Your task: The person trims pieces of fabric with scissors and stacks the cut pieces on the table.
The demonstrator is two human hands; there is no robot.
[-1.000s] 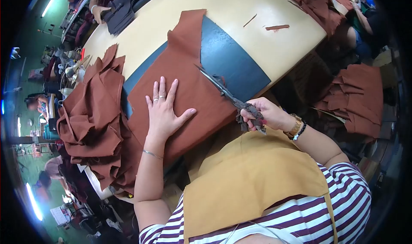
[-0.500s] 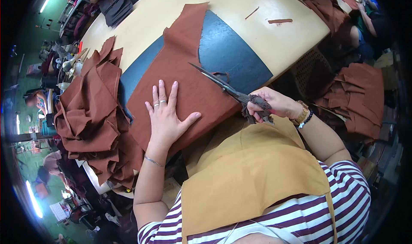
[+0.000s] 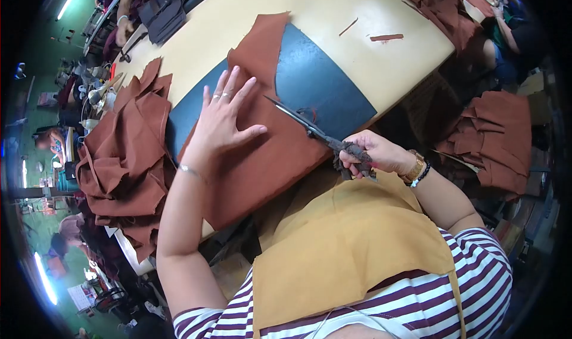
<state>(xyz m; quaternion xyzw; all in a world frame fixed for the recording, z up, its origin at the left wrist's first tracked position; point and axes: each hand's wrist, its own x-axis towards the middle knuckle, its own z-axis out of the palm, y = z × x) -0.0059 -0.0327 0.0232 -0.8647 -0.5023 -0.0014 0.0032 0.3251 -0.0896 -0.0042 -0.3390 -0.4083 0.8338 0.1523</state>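
My left hand (image 3: 225,115) is over the upper part of a rust-brown fabric piece (image 3: 268,166), fingers spread. Whether its palm presses the cloth I cannot tell. In my right hand (image 3: 372,151) is a pair of large dark scissors (image 3: 313,127), its handles wrapped in dark cloth. The blades look closed and point up and left across the fabric's right side. Under the fabric lies a dark blue board (image 3: 325,68), showing on both sides of it. A thin scrap of thread or cloth rests on the board beside the blades.
Left of the board is a heap of rust-brown fabric (image 3: 128,160). Two thin scraps, one a brown strip (image 3: 387,38), lie on the cream table (image 3: 333,5). Dark fabric (image 3: 164,20) and another person's hand (image 3: 123,32) are at the far edge. More brown fabric (image 3: 491,142) hangs at right.
My left hand has moved up along the fabric, away from my body. My right hand and the scissors have shifted slightly. Another person's hand now reaches the table's far left edge.
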